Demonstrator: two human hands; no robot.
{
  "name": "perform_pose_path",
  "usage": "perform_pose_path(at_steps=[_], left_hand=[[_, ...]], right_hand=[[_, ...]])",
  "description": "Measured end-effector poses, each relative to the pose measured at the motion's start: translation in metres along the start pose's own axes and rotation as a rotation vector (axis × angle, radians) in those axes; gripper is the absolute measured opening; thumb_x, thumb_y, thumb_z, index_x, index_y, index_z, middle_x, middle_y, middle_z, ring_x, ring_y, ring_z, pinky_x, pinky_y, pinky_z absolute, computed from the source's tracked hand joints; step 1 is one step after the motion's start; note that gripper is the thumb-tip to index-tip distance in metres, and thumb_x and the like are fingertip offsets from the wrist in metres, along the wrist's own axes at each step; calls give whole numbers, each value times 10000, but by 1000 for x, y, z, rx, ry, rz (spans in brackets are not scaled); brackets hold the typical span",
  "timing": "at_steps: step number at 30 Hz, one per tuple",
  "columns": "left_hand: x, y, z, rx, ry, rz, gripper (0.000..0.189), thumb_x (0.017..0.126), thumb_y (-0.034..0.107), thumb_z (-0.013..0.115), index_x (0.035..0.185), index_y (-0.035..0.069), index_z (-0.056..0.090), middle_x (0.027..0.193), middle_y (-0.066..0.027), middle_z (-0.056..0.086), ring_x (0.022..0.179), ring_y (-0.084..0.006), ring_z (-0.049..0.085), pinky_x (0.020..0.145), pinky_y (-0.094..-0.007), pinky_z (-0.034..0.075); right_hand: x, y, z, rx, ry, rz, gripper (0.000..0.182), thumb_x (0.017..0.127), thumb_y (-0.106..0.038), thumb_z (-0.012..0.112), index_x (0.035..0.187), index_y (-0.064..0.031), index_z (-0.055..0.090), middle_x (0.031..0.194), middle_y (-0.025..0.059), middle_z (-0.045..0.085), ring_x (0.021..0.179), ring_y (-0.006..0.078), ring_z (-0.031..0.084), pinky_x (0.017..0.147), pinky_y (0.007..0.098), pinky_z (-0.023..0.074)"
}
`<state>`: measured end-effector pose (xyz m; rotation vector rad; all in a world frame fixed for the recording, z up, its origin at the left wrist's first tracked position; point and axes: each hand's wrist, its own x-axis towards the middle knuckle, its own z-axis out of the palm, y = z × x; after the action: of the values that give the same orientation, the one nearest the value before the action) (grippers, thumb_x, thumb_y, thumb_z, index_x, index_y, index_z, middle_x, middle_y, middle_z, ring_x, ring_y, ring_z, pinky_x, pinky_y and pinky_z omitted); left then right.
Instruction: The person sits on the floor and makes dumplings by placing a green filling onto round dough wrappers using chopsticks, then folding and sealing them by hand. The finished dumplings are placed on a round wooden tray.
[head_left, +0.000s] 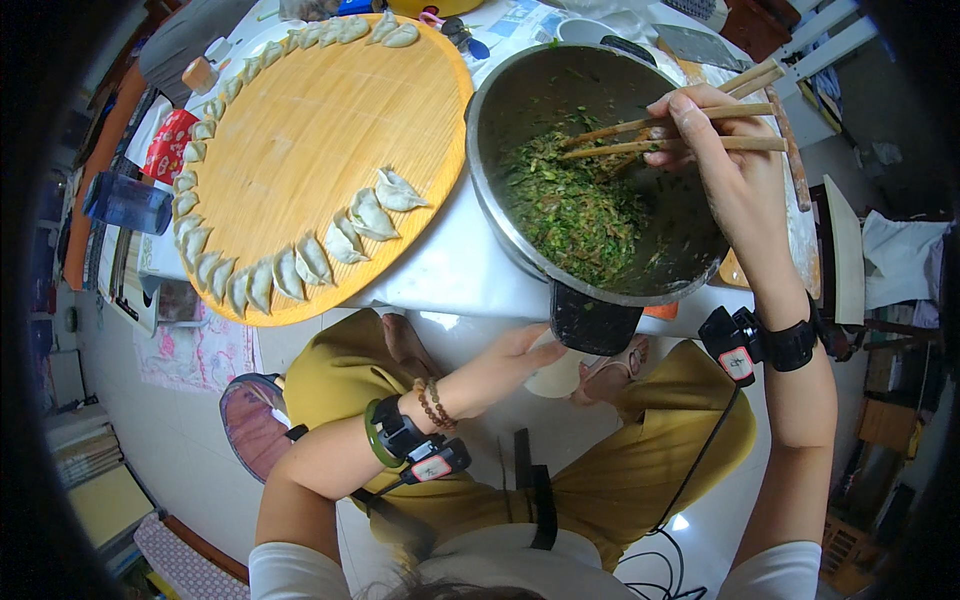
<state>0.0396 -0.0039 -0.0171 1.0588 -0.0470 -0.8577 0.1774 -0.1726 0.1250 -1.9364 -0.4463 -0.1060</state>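
My right hand (724, 142) grips a pair of wooden chopsticks (615, 133), whose tips reach into a chopped green filling (581, 210). The filling lies inside a deep metal pot (525, 255) with black handles. Below the pot's near handle (596, 319), my left hand (502, 367) holds a pale round dough wrapper (553, 373), partly hidden by that handle. To the left, a round wooden board (322, 142) carries folded dumplings (371, 214) along much of its rim.
More wooden sticks (757, 77) show behind my right hand. A cleaver (697, 46) lies beyond the pot, and a thin rolling pin (789, 150) rests at the right. Left of the board are a blue plastic container (129, 202) and a red patterned packet (171, 146).
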Motion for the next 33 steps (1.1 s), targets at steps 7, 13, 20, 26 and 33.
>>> perform_pose_path(at_steps=[7,13,20,26,33], left_hand=[[0,5,2,-14,28,4,273,887,105,473,1128,-20,499,1035,-95,596,947,-165,573,855,-286,439],[-1,7,3,-36,33,8,284,887,107,472,1139,-21,492,1050,-94,585,944,-165,571,852,-286,439],[-2,6,1,-89,23,-32,319,884,97,473,1178,-24,444,1101,-89,550,986,-162,542,875,-282,421],[-2,9,2,-112,8,-28,262,885,79,447,1123,-31,461,1049,-122,572,925,-193,584,850,-301,443],[-3,7,3,-5,16,19,299,934,220,403,1131,10,485,978,-48,600,880,-107,567,786,-243,452]], right_hand=[[2,-6,4,103,-51,20,202,878,-164,510,890,22,586,824,65,601,674,103,592,606,217,515],[6,-1,4,94,-91,41,248,905,-216,480,924,12,577,832,80,610,673,139,627,570,205,488],[5,0,-2,158,-96,106,295,903,-261,470,949,12,571,833,86,602,680,146,635,594,202,495],[0,-6,-18,261,-26,130,285,886,-239,488,921,27,584,783,90,609,642,154,639,559,193,501],[7,7,-10,-14,-13,71,256,877,-217,500,891,20,597,740,80,610,625,134,632,531,200,496]])
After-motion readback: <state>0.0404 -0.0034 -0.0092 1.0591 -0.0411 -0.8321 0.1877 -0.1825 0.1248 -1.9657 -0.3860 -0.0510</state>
